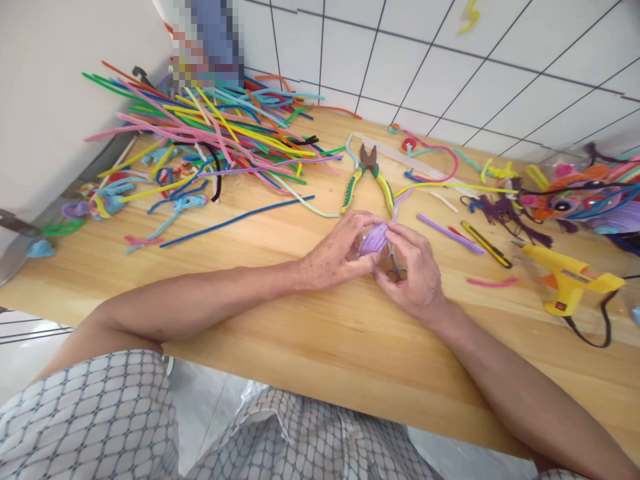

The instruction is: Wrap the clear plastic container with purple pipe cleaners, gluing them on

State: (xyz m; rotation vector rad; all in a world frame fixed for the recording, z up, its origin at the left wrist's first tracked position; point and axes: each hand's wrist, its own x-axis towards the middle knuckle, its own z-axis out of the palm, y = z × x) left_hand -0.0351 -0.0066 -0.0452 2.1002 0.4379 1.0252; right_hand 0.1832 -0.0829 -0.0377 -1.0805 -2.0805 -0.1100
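Note:
Between my two hands is a small bundle of purple pipe cleaner (pixel 373 241), wound into an oval, with a loose purple end sticking up past my fingers. My left hand (pixel 345 252) grips its left side between thumb and fingers. On the right, my right hand (pixel 413 267) pinches the bundle's edge with thumb and fingertips. Partly hidden behind my right fingers, small scissors (pixel 397 272) lie on the table. Just beyond my hands, pliers (pixel 369 175) with green and yellow handles rest with their jaws pointing away from me.
Loose pipe cleaners (pixel 215 127) in many colours heap at the back left. Rightward lie a cut purple piece (pixel 450 233), a yellow utility knife (pixel 486 244) and a yellow glue gun (pixel 570 277) with a black cord. A colourful pipe-cleaner animal (pixel 565 200) stands at the far right.

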